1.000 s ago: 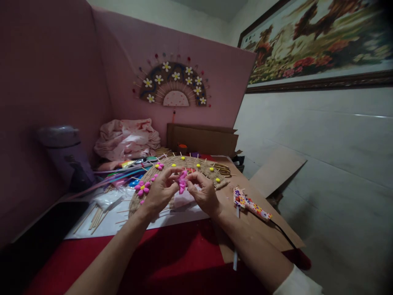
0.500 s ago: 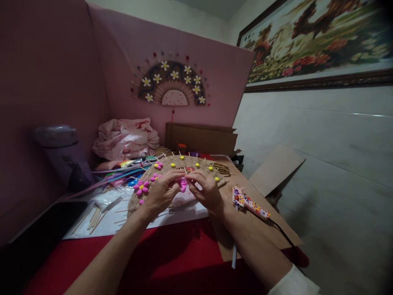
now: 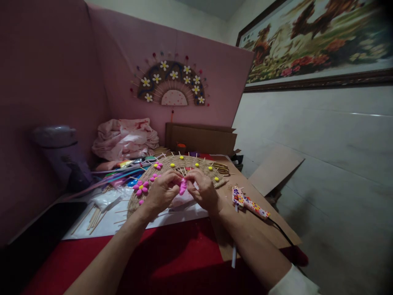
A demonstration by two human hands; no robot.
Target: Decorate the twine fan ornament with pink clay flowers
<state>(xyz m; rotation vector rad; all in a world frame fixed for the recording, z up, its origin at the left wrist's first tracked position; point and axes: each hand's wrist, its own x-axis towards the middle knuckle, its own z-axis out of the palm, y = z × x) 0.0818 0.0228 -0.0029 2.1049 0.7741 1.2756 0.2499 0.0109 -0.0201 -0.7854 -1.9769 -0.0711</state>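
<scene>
Both my left hand (image 3: 164, 189) and my right hand (image 3: 203, 190) pinch a small lump of bright pink modelling clay (image 3: 183, 187) between thumbs and fingers. They hold it over the lower middle of a half-round fan (image 3: 135, 205) wound with tan twine. Pink clay flowers (image 3: 141, 187) with yellow centres sit on the fan's left side, and bare yellow dots (image 3: 197, 165) run along its top and right. Thin sticks poke out around its rim. My hands hide part of the fan's pale centre (image 3: 181, 200).
A flower-patterned glue gun (image 3: 249, 203) lies on a cardboard sheet (image 3: 224, 241) at right, its cord trailing. Loose wooden sticks (image 3: 95, 217) and a clear plastic bag (image 3: 106, 198) are at left, near a dark flat panel (image 3: 46, 225). A finished fan (image 3: 173, 78) hangs behind.
My fingertips have shifted slightly on the pink clay, and more of it shows below them. The fan and the things around it stay put.
</scene>
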